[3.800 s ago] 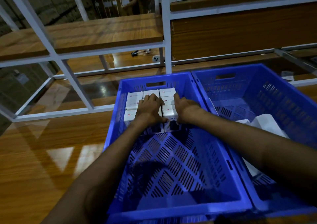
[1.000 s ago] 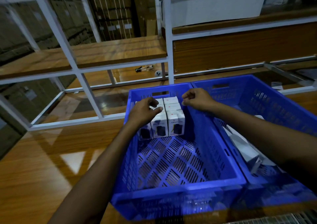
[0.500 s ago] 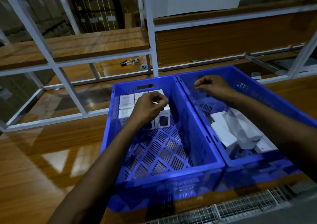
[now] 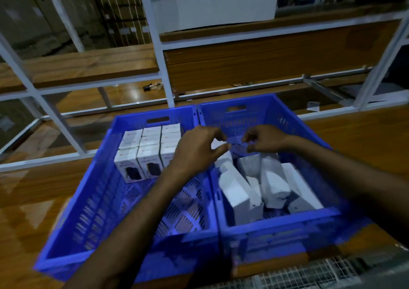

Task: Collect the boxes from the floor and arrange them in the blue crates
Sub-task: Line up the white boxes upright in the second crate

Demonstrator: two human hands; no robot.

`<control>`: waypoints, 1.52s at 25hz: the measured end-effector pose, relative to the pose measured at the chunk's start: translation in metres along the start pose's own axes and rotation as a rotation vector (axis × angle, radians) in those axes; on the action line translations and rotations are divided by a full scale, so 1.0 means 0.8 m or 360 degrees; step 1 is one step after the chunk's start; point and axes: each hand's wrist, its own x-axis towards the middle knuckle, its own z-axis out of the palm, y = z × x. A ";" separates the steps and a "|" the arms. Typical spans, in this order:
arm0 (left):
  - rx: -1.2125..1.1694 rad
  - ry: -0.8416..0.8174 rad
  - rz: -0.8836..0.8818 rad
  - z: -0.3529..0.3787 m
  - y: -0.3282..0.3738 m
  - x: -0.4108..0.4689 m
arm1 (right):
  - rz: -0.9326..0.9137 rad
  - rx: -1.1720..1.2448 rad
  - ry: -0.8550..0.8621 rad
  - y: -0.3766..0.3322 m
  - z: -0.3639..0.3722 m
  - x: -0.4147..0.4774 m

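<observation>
Two blue crates stand side by side on a wooden surface. The left crate (image 4: 97,200) holds neat rows of white boxes (image 4: 150,153) packed against its far end; the near half of its floor is bare. In the right crate (image 4: 278,220) lie several loose white boxes (image 4: 274,182), tumbled at angles. My left hand (image 4: 197,151) hovers over the wall between the crates, fingers curled and apart. My right hand (image 4: 267,139) hangs above the loose boxes, fingertips pointing at the left hand. Neither hand has a grip on a box.
A white metal shelf frame (image 4: 163,67) with wooden boards (image 4: 88,65) rises right behind the crates. A long white carton (image 4: 212,7) rests on the upper board. Wire mesh (image 4: 298,275) runs along the near right edge. Glossy wooden surface (image 4: 33,200) lies left of the crates.
My left hand has left the packed boxes and moved right to the wall between the crates. My right hand has come in over the loose boxes, close to the left hand.
</observation>
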 end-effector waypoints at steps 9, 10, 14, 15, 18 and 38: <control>0.0292 -0.0590 -0.0195 0.073 0.075 0.030 | 0.0325 -0.0281 -0.0546 0.071 0.009 0.016; 0.0289 -0.0703 -0.0197 0.079 0.079 0.033 | 0.0373 -0.0192 -0.0580 0.075 0.016 0.016; 0.0247 -0.1151 -0.0240 0.102 0.086 0.041 | 0.0456 0.0139 -0.0506 0.071 0.018 0.018; 0.0247 -0.1202 -0.0235 0.105 0.086 0.042 | 0.0475 0.0219 -0.0478 0.070 0.013 0.019; 0.0230 -0.1238 -0.0211 0.106 0.084 0.048 | 0.0529 0.0517 -0.0349 0.070 -0.004 0.018; -0.0287 -0.0324 -0.0926 0.139 -0.005 0.125 | 0.0650 0.1913 -0.0584 0.045 0.008 0.133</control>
